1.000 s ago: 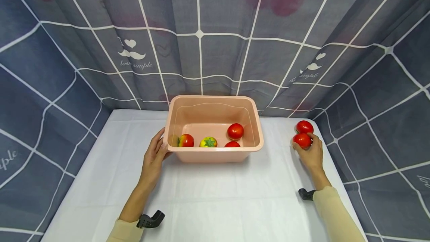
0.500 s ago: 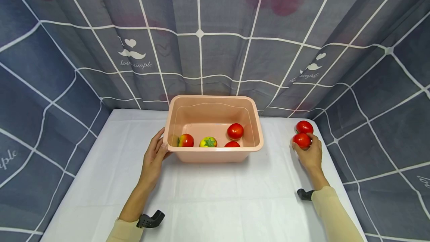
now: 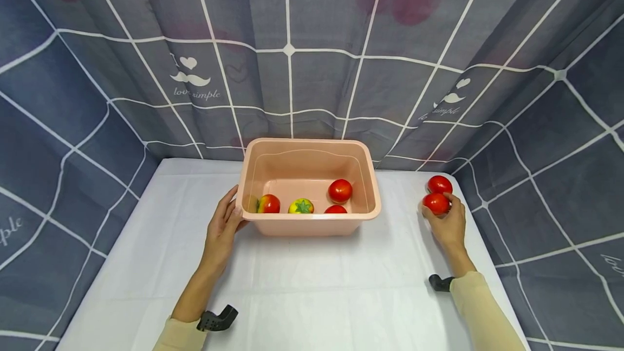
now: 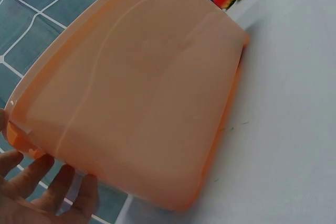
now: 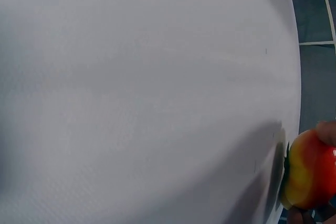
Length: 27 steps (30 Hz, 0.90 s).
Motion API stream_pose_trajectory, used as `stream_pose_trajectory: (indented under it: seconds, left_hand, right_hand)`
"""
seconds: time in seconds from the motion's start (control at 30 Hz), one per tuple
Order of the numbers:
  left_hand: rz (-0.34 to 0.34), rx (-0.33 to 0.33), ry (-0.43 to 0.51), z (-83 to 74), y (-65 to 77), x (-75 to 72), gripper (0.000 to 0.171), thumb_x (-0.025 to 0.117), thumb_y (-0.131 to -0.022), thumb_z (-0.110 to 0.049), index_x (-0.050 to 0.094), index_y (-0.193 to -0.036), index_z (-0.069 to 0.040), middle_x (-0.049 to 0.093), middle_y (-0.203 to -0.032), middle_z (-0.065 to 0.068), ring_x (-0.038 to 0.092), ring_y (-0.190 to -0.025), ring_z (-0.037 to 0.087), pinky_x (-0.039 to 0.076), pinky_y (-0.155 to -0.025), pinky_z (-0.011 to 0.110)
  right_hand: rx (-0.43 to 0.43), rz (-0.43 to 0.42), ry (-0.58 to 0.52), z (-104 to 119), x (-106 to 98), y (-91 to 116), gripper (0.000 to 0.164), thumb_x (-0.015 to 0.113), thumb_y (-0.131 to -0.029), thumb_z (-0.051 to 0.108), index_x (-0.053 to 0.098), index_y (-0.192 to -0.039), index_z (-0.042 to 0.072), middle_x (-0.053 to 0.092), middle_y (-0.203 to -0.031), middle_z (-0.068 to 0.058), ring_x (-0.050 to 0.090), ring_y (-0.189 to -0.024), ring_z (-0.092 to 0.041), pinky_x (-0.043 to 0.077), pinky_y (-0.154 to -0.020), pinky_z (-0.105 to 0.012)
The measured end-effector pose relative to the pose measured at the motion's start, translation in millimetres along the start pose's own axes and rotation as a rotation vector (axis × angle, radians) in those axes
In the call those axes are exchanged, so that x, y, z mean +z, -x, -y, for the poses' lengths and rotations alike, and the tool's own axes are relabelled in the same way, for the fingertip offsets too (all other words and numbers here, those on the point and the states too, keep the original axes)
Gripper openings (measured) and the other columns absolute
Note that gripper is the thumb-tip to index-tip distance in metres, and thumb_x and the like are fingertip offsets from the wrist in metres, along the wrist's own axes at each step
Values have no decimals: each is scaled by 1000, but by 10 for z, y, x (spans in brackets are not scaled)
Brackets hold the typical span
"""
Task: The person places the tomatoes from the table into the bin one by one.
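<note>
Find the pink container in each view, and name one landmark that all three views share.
Head: the pink container sits at picture centre.
Left wrist: it fills much of the left and middle, the left hand at its lower left.
Right wrist: not in it.
Landmark: white tabletop, low in the first, right in the second, across most of the third.

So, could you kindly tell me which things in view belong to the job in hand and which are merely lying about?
Part of the job, it seems:
- pink bin, touched by the left hand
- four tomatoes inside it
- nearer tomato, gripped by the right hand
- farther tomato beside that

Apparently just surroundings:
- white tablecloth
- checked curtain behind
- black wrist devices
</note>
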<state>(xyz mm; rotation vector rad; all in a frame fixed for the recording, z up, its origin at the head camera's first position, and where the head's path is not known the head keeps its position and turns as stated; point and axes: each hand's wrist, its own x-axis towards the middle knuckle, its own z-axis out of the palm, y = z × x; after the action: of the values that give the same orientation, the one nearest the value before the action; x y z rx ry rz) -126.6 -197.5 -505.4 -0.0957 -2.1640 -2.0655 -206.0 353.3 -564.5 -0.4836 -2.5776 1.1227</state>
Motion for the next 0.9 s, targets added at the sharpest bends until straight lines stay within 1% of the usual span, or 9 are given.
stream_pose_trajectory:
  seconds: [0.17, 0.33, 0.5, 0.67, 0.8, 0.87, 0.9]
  left_hand:
    - [3, 11, 6, -2, -7, -11, 54, 47, -117, -23, 35, -169, -27, 49, -163, 25, 64, -131, 0, 57, -104, 15]
    - [2, 14, 7, 3, -10, -11, 54, 47, -117, -23, 36, -169, -27, 49, -163, 24, 64, -132, 0, 57, -105, 15]
    - [0, 13, 10, 6, -8, -1, 54, 47, -117, -24, 36, -169, -28, 48, -163, 25, 64, -132, 0, 57, -105, 15]
    - [-1, 12, 19, 4, -3, 7, 54, 47, -117, -24, 36, -169, -27, 48, -163, 27, 64, -132, 0, 57, -104, 16]
    - [0, 14, 26, 7, 1, 7, 54, 47, -117, -23, 36, -169, -27, 48, -163, 27, 64, -132, 0, 57, -105, 16]
    - [1, 15, 31, 9, 3, 7, 54, 47, -117, -23, 35, -169, -26, 47, -163, 27, 63, -132, 0, 57, -105, 16]
    - [0, 15, 33, 10, 3, 7, 54, 47, -117, -23, 36, -169, -26, 47, -163, 27, 63, -133, 0, 57, -105, 16]
  right_hand:
    - [-48, -25, -51, 92, 13, 19, 75, 80, -92, 18, 43, -155, 0, 46, -150, -31, 52, -137, -49, 44, -120, -66]
    - [-65, -6, -82, 218, 47, 47, 73, 80, -92, 17, 44, -154, 0, 48, -150, -30, 55, -136, -47, 45, -120, -63]
    - [-42, 36, -127, 336, 82, 90, 73, 81, -93, 16, 45, -155, 2, 48, -154, -27, 55, -139, -45, 45, -122, -62]
    - [-17, 69, -220, 454, 121, 143, 73, 82, -95, 17, 45, -157, 4, 48, -158, -22, 58, -137, -41, 45, -124, -59]
    - [-6, 85, -289, 564, 147, 190, 74, 83, -95, 18, 45, -157, 7, 50, -160, -19, 60, -136, -41, 46, -124, -57]
    - [-5, 94, -310, 626, 154, 214, 74, 83, -95, 20, 45, -157, 9, 51, -160, -18, 61, -137, -40, 48, -123, -54]
    - [-5, 99, -314, 658, 155, 226, 74, 83, -95, 21, 45, -157, 10, 51, -160, -17, 61, -137, -39, 50, -122, -49]
